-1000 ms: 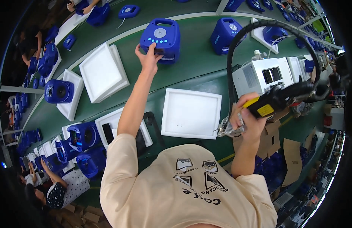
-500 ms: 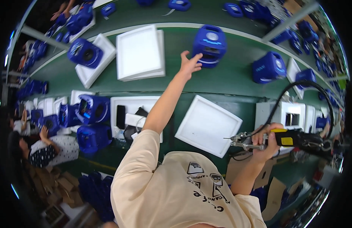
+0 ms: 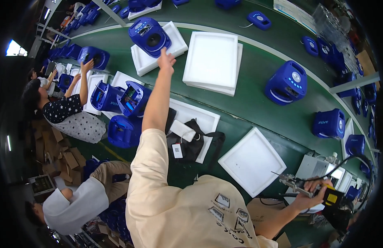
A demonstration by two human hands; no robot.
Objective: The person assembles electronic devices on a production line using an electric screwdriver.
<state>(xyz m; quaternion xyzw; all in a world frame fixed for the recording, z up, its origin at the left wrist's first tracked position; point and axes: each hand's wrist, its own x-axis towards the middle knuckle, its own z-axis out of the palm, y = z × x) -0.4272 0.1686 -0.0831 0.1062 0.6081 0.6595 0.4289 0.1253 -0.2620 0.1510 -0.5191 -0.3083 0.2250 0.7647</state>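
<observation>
My left hand [image 3: 166,61] is stretched far out, fingers apart and holding nothing. Its fingertips are at the near edge of a blue portable speaker [image 3: 147,36], which lies tilted on a white foam tray [image 3: 141,63]; whether they touch it I cannot tell. At the right, my right hand [image 3: 317,191] is wrapped round a power screwdriver [image 3: 332,197] with a metal nose, thin bit, yellow label and black cable. The bit points left, over the corner of a white foam tray [image 3: 253,161] in front of me.
Stacked white foam trays [image 3: 211,62] stand mid-bench. Right of them are an upright blue speaker [image 3: 286,82] and another [image 3: 329,123]. Opened blue housings [image 3: 133,98] and a black bag [image 3: 189,144] lie to the left. A co-worker [image 3: 71,103] handles a speaker; another person [image 3: 77,206] bends low.
My left hand has left the upright middle speaker and reached left to the one on the foam tray. The view has turned left. My right hand keeps hold of the power screwdriver.
</observation>
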